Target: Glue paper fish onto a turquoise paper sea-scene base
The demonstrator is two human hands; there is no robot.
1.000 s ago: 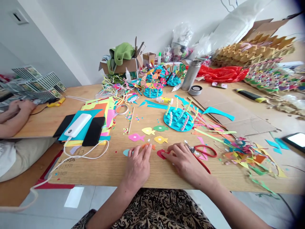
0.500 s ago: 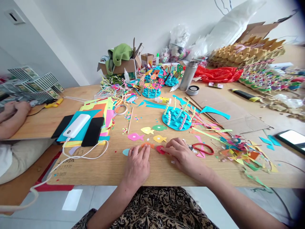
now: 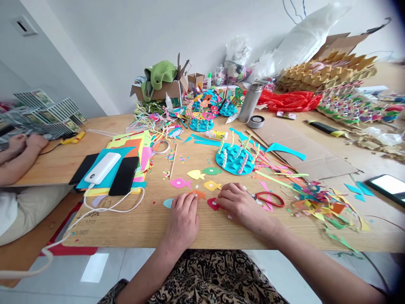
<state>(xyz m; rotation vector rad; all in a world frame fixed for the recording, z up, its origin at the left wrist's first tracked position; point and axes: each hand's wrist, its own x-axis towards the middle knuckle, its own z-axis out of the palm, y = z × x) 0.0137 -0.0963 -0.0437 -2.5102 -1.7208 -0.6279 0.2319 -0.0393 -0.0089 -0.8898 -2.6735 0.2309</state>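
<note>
My left hand [image 3: 183, 213] lies flat on the table, fingers stretched out. Its fingertips touch the orange paper fish [image 3: 199, 194] and cover part of the light blue paper fish [image 3: 167, 203]. Beside the red paper fish [image 3: 212, 203], my right hand [image 3: 236, 204] is closed with bent fingers over its tail end; whatever is in them is hidden. A small white square sits on the red fish. Pink [image 3: 180, 183], pale yellow [image 3: 195, 174], green [image 3: 211, 170] and deeper yellow [image 3: 211, 185] paper fish lie beyond, each with a white square.
Red-handled scissors [image 3: 270, 199] lie right of my right hand. A blue base with twisted posts [image 3: 236, 158] stands behind the fish. Paper scraps [image 3: 329, 202] spread rightward. A power bank [image 3: 103, 167] and phone [image 3: 124, 175] are left. Another person's hands [image 3: 27, 145] are far left.
My right fingertips have drawn back from the middle of the red fish and curled in, so more of it shows. The left hand has shifted slightly, uncovering more of the orange fish.
</note>
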